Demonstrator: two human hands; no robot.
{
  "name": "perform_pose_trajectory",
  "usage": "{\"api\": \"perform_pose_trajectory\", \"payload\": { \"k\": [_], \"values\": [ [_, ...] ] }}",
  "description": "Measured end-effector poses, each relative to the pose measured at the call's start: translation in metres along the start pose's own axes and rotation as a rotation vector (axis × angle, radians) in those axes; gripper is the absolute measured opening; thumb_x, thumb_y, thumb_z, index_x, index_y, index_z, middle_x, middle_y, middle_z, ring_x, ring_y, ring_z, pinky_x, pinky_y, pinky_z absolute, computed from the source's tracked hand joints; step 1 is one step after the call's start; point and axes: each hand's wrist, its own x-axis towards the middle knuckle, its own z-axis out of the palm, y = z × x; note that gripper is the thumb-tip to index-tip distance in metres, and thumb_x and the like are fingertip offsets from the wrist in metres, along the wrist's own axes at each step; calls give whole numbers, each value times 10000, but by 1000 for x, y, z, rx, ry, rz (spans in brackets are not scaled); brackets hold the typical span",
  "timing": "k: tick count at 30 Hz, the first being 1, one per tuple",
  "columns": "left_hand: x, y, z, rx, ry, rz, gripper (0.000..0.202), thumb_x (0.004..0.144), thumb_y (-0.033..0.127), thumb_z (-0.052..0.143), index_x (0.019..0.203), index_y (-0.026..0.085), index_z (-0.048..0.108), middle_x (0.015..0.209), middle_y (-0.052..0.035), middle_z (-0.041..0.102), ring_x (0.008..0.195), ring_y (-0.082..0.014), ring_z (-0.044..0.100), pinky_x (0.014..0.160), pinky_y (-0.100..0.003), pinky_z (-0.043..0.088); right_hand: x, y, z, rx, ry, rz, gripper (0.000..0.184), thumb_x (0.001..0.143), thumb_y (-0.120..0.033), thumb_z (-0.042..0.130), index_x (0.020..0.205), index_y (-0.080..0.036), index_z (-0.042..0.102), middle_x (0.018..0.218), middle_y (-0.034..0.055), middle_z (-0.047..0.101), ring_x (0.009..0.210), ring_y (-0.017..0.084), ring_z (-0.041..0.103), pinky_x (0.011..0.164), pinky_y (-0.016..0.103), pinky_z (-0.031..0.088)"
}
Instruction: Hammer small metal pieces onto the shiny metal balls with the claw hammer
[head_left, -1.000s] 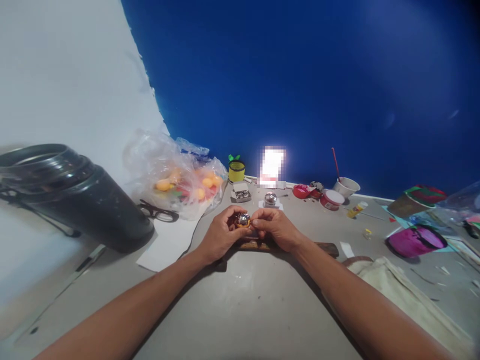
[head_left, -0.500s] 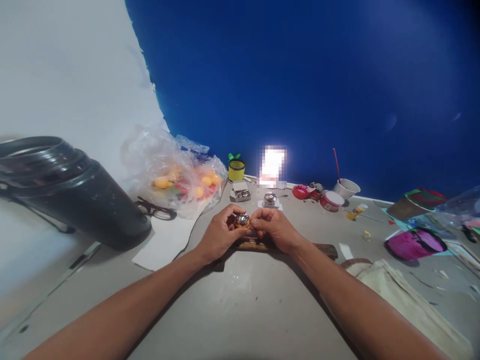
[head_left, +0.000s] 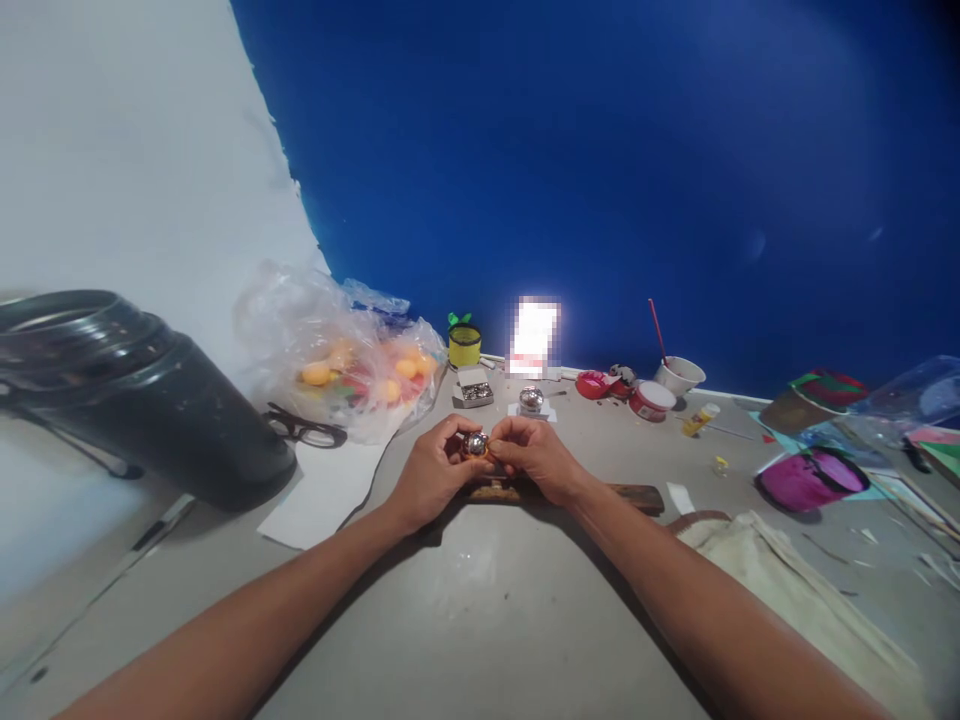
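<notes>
Between my two hands is a small shiny silver ball point(head_left: 475, 443) with an orange-gold rim at its lower edge. My left hand point(head_left: 435, 468) is closed round its left side, thumb below and fingers above. The fingertips of my right hand point(head_left: 534, 458) are pinched together at the ball's right edge; whether they grip the rim or something tiny is hidden. Under the hands lies a dark wooden strip point(head_left: 637, 498) on the table. Just beyond them a second silver ball point(head_left: 531, 400) rests on white paper, beside a small open box point(head_left: 474, 390) of shiny metal pieces.
At left stand a big dark flask point(head_left: 187, 400), glasses point(head_left: 319, 435) and a plastic bag point(head_left: 337, 370) with orange things. A yellow pot point(head_left: 464, 346), a bright blurred screen point(head_left: 534, 338), a red-lidded jar point(head_left: 652, 400) and a white cup point(head_left: 681, 376) line the back. Pale cloth point(head_left: 787, 580) lies right.
The whole view has shifted slightly, so things appear a little farther left. My hands keep the ball in nearly the same hold, the right fingertips now closer over its right edge.
</notes>
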Motion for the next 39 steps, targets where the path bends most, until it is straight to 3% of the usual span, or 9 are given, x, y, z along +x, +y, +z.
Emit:
{"api": "perform_pose_trajectory", "payload": {
  "k": [10, 16, 26, 31, 33, 35, 37, 39],
  "values": [
    [1, -3, -2, -52, -26, -32, 399, 641, 285, 868, 974, 186, 672, 839, 6, 700, 752, -168, 659, 712, -292, 548, 0, 1, -1, 1, 9, -18, 381, 653, -447, 909, 779, -185, 664, 631, -37, 643, 496, 75, 506, 488, 205, 381],
    [2, -5, -6, -104, -49, -29, 420, 692, 320, 847, 1056, 188, 685, 893, -13, 712, 782, -181, 674, 751, -328, 583, -1, 3, -6, 53, -17, -2, 468, 690, -574, 874, 758, -181, 628, 669, -11, 657, 484, 72, 486, 480, 213, 394],
    [-1, -3, -2, -106, -41, 21, 393, 672, 281, 838, 1026, 181, 699, 934, -22, 721, 853, -189, 680, 816, -333, 577, -2, 2, 3, -183, 65, -41, 450, 681, -548, 873, 660, -189, 602, 553, -43, 552, 513, 92, 450, 498, 229, 344],
    [-1, -1, -3, -105, -64, -16, 414, 683, 285, 834, 1056, 187, 686, 902, -16, 718, 782, -175, 672, 742, -316, 579, -2, 1, -2, -76, 81, 21, 565, 741, -732, 737, 677, -194, 578, 628, -5, 619, 492, 89, 464, 486, 233, 360],
    [-2, 0, -5, -141, -50, -37, 443, 688, 296, 830, 1086, 186, 673, 856, -5, 699, 727, -165, 662, 695, -306, 573, -4, -3, -6, -179, 87, 19, 544, 792, -709, 695, 664, -195, 570, 640, 5, 626, 509, 96, 475, 500, 239, 366],
    [-3, 1, -6, -179, -16, -44, 460, 698, 304, 817, 1113, 186, 657, 835, 4, 681, 696, -153, 648, 657, -286, 552, -8, -8, -8, -424, 22, -13, 435, 817, -592, 720, 686, -194, 600, 669, 7, 644, 570, 116, 507, 545, 250, 378],
    [-2, 1, -7, -180, 37, -29, 451, 711, 283, 792, 1128, 185, 648, 827, 11, 668, 701, -141, 635, 648, -259, 524, -13, -13, -7, -737, -86, -35, 297, 774, -471, 787, 787, -201, 665, 755, 4, 680, 665, 140, 549, 598, 258, 372],
    [-1, -1, -9, -155, 84, 3, 431, 729, 259, 760, 1138, 186, 645, 831, 11, 661, 726, -138, 628, 665, -249, 510, -18, -17, -3, -1025, -154, -24, 329, 696, -426, 855, 892, -214, 699, 863, 11, 703, 748, 164, 565, 623, 264, 339]
  ]
}}
